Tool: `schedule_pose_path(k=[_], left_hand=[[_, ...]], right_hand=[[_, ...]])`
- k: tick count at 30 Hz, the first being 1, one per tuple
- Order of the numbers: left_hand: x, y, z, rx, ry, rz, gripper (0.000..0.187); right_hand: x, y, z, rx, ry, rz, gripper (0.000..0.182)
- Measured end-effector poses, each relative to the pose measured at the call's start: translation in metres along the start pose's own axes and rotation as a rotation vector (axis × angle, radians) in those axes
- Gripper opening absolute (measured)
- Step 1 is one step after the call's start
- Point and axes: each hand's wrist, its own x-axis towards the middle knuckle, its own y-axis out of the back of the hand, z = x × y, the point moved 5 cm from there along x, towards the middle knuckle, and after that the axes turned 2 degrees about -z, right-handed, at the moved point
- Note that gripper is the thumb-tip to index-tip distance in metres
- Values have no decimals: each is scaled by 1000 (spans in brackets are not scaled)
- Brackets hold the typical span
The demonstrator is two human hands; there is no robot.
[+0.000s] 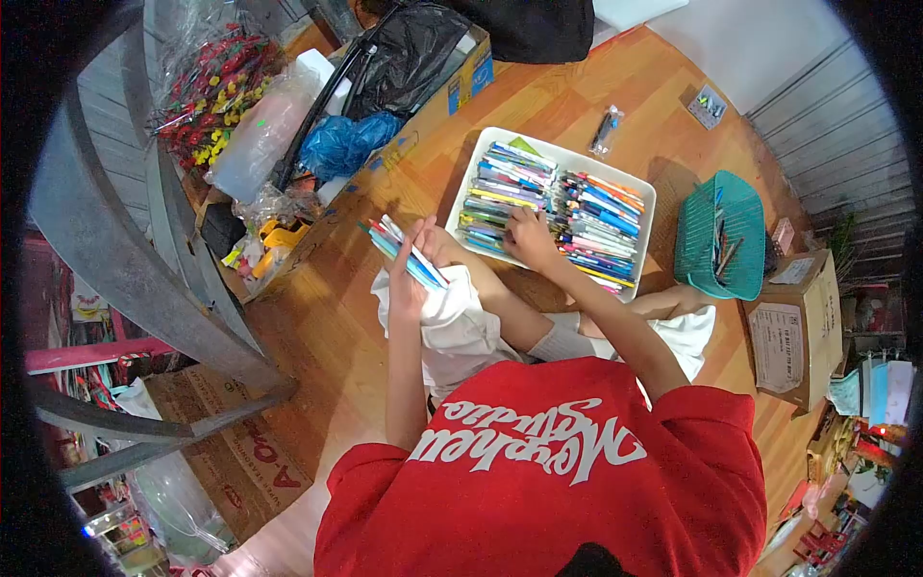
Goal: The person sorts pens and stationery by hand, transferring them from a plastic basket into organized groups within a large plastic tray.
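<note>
My left hand [411, 258] is closed around a small bunch of pens [423, 273], white, blue and teal, held above my left knee. A white tray [649, 226] sits on the floor in front of me, filled with two side-by-side columns of pens [601, 216] in many colours. Over the near middle of that tray is my right hand [530, 238], its fingers curled down among the pens of the left column. What its fingertips grip is hidden. A bit of green [524, 145] shows at the tray's far edge.
Right of the tray stands a teal plastic basket [687, 236] with a few pens inside, against a cardboard box [798, 327]. A small clear packet [607, 130] lies beyond the tray. At left are a filled carton [471, 77] and a curved metal frame [125, 231].
</note>
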Motion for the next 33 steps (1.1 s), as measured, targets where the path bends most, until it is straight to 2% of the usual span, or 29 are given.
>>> schedule_pose_path(k=[8,11,14,20,23,26,29,32,33], left_hand=[[1,0,-1,-82,20,-10,42],[-1,0,-1,-99,24,-1,42],[0,-2,-1,-112,19,27,41],[-2,-3,0,-88,14,28,42],[-1,-1,-1,-91,12,10,42],[0,0,-1,-72,10,42,41],[-2,-4,1,-43,7,77,42],[-1,0,-1,-65,7,47,43],[0,2,-1,-66,6,49,43]], right_hand=[[9,5,3,-93,64,17,26],[-5,16,-9,79,27,164,22],[-22,1,-12,82,76,31,18],[-16,3,-2,102,-74,9,17],[-15,4,2,87,-83,65,16],[-17,14,-4,81,-82,-9,26],[-17,23,-17,95,28,108,44],[-25,-11,-11,-102,48,-32,58],[-24,-9,-10,-81,41,-7,59]])
